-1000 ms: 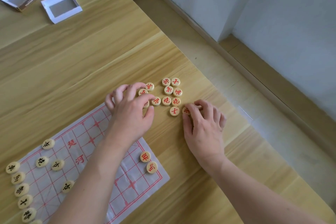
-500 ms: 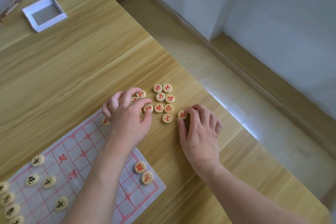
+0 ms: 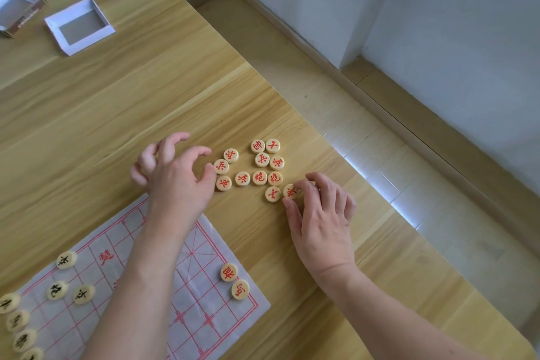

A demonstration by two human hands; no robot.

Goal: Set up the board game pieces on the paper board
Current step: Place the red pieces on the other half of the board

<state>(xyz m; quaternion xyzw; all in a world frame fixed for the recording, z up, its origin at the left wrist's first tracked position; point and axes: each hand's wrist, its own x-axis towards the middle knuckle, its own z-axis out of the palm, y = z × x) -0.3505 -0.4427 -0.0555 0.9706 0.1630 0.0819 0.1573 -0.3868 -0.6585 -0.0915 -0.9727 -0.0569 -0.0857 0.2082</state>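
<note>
Right of centre, our right hand (image 3: 320, 213) pinches a round wooden red-character piece (image 3: 290, 192) from the loose cluster while our empty left hand (image 3: 175, 175) hovers loosely curled; next, we judge, comes carrying it onto the red-gridded white paper board (image 3: 201, 295).

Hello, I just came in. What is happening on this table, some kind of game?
A person is setting up Chinese chess on a paper board. Most red-lettered pieces lie loose on the wooden table beyond the board. The right hand pinches one red piece at the cluster's edge; the left hand hovers, fingers curled, beside the cluster. Two red pieces and several black-lettered pieces already sit on the board.
</note>
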